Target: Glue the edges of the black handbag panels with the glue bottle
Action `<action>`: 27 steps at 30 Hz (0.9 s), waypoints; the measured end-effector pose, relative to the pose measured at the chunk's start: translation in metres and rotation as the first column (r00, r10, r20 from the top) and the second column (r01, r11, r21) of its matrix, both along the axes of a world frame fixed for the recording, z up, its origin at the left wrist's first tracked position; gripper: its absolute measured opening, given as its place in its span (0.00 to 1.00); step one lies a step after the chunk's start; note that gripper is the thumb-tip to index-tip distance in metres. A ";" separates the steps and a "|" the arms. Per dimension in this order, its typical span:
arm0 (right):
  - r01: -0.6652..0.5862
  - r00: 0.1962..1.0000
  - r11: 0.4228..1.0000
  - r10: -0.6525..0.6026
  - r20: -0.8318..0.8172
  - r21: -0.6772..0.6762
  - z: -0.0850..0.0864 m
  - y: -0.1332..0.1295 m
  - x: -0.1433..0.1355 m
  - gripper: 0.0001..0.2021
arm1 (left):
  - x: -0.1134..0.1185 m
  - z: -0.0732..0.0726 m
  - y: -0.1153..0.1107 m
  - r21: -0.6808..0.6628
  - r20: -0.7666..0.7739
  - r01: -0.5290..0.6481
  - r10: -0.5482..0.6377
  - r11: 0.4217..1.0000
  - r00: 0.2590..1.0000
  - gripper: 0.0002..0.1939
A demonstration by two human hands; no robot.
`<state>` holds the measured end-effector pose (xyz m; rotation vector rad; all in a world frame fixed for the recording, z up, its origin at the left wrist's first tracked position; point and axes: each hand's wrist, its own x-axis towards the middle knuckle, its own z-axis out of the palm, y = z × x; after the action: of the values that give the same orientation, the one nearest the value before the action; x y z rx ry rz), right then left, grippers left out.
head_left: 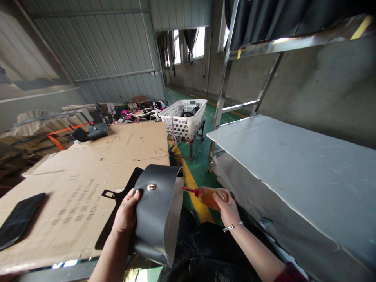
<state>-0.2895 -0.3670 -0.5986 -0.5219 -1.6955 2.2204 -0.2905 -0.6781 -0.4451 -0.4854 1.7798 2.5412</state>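
My left hand (127, 211) grips the side of a black leather bag body (155, 209), bent into an open loop with a pale inner face. A small gold clasp (151, 187) sits on its front. Behind that hand, a flat black flap piece (117, 203) with a slotted tab lies on the cardboard. My right hand (226, 205) is wrapped round a squeeze bottle (210, 197) of orange-brown liquid with a red nozzle. The nozzle tip points left, close to the bag's right edge; whether it touches cannot be made out.
A cardboard-covered table (141, 143) spreads to the left, bearing a black tablet-like slab (20, 219) and another black bag piece (95, 132). Beyond it stands a white plastic basket (185, 125) on a metal stand. To the right is a grey-topped table (293, 156) beside a metal rack (223, 86).
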 end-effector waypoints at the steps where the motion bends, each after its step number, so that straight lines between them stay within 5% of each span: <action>1: -0.011 1.000 1.000 0.011 0.016 -0.007 -0.003 0.000 0.004 0.22 | 0.000 0.000 0.000 -0.001 0.000 -0.002 0.002 1.000 1.000 0.22; 7: -0.092 0.992 0.996 0.092 0.088 -0.003 -0.011 0.001 0.023 0.23 | 0.000 -0.003 -0.002 -0.011 0.014 0.014 -0.014 1.000 1.000 0.20; 13: 0.048 0.998 0.997 -0.050 0.036 0.054 0.004 0.008 0.006 0.23 | -0.001 -0.004 0.000 -0.018 0.021 0.028 -0.028 0.999 0.999 0.19; 18: 0.025 0.999 0.999 -0.025 -0.024 0.031 0.010 0.009 -0.006 0.22 | -0.002 -0.006 -0.001 -0.024 0.011 0.012 -0.012 1.000 1.000 0.19; 27: -0.098 0.991 0.994 0.101 0.085 -0.039 -0.006 0.007 0.019 0.24 | -0.001 -0.002 0.002 -0.028 0.006 -0.018 0.018 0.999 1.000 0.23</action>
<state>-0.2706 -0.3603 -0.6050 -0.5624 -1.7650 2.3321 -0.2917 -0.6759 -0.4473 -0.5118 1.8197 2.5272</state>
